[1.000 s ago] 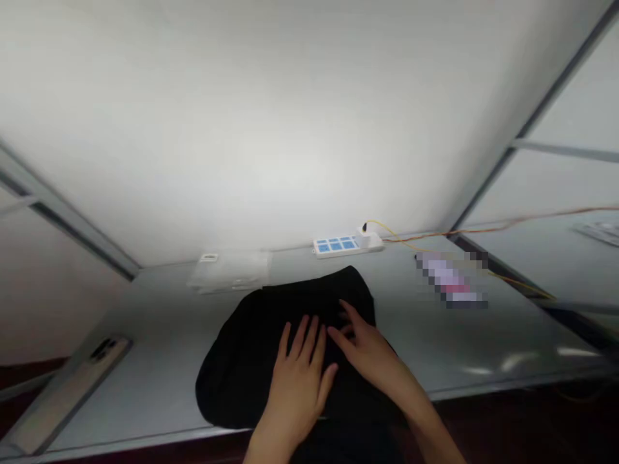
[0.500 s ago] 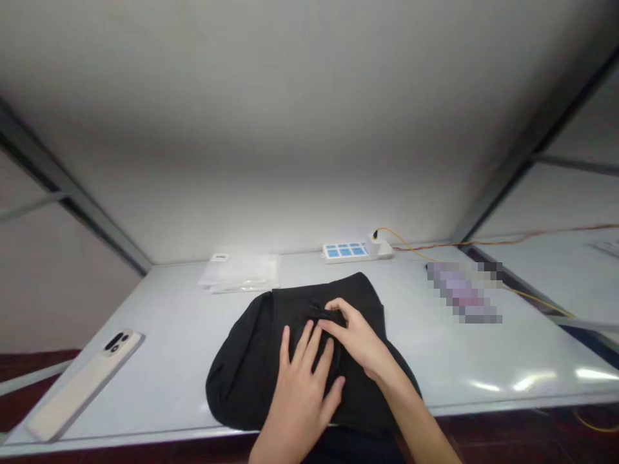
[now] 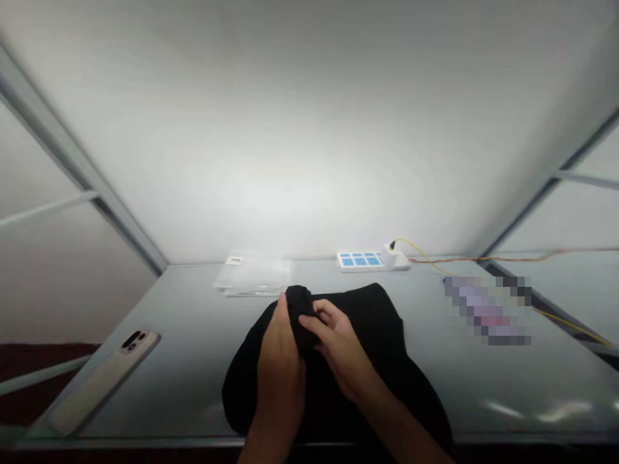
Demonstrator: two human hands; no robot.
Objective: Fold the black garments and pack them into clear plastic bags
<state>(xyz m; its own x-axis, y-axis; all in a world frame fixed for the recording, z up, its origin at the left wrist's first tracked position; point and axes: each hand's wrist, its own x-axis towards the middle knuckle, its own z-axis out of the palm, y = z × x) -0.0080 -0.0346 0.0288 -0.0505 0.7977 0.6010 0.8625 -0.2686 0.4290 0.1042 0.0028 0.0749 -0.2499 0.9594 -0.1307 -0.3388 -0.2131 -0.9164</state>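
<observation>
Now | left hand (image 3: pixel 283 351) turned edge-on | black cloth (image 3: pixel 377 328) bunched up

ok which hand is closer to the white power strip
Right. The right hand pinches the black cloth, in front and to the left of the power strip; the left hand is at the cloth too, but farther left.

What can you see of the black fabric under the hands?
The black fabric looks soft and matte, its outline rounded at the lower left. Whether it is a garment or a bag, I cannot tell. It lies spread on the grey table, reaching the near edge. One part is bunched up, with the grip of the right hand pinching it and the left hand against its other side.
</observation>
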